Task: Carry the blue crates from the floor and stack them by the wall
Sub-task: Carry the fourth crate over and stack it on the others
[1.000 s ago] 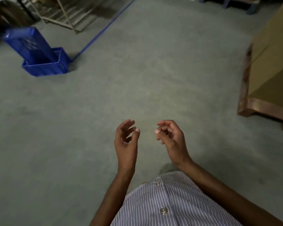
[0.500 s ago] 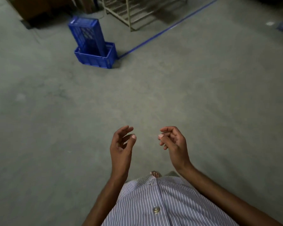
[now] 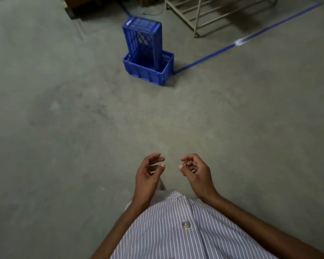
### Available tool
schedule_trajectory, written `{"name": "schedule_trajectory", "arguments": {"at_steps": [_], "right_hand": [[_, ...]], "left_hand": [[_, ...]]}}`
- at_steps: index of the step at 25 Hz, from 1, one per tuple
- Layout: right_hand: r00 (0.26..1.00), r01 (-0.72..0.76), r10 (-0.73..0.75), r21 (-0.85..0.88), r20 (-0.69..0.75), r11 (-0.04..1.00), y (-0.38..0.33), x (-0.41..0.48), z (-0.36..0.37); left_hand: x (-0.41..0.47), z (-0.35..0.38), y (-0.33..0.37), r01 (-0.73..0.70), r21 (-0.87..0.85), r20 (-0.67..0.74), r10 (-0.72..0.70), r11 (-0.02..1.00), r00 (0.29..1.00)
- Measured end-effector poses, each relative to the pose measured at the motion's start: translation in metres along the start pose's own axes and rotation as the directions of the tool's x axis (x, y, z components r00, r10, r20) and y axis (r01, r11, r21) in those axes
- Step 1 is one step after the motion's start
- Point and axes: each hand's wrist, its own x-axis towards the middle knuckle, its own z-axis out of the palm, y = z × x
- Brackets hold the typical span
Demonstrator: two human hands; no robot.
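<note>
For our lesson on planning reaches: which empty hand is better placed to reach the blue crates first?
Left hand, marginally: the blue crates stand far off but straight ahead of it; the right hand sits further aside.

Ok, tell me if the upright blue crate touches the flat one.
Touching. The head view shows the upright crate standing inside the flat crate, its lower end below the rim.
</note>
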Motion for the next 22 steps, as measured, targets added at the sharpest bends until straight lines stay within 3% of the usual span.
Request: {"name": "schedule_trajectory", "arguments": {"at_steps": [3, 9, 17, 22], "right_hand": [[0.999, 0.046, -0.046, -0.009, 0.0, 0.999, -0.047, 0.078, 0.036], [0.996, 0.002, 0.001, 0.035, -0.09, 0.999, -0.109, 0.235, 0.07], [0.992, 0.081, -0.076, 0.05, -0.101, 0.995, -0.204, 0.503, 0.119], [0.995, 0.053, -0.05, 0.036, -0.084, 0.998, -0.256, 0.627, 0.165]], "left_hand": [[0.083, -0.025, 0.036, -0.034, -0.005, -0.027, 0.034, 0.999, 0.999], [0.244, -0.037, 0.088, -0.012, -0.026, -0.045, 0.011, 1.0, 0.999], [0.489, -0.036, 0.172, -0.078, -0.042, -0.14, 0.071, 0.996, 0.988], [0.627, -0.059, 0.216, -0.048, -0.056, -0.171, 0.037, 0.997, 0.985]]}}
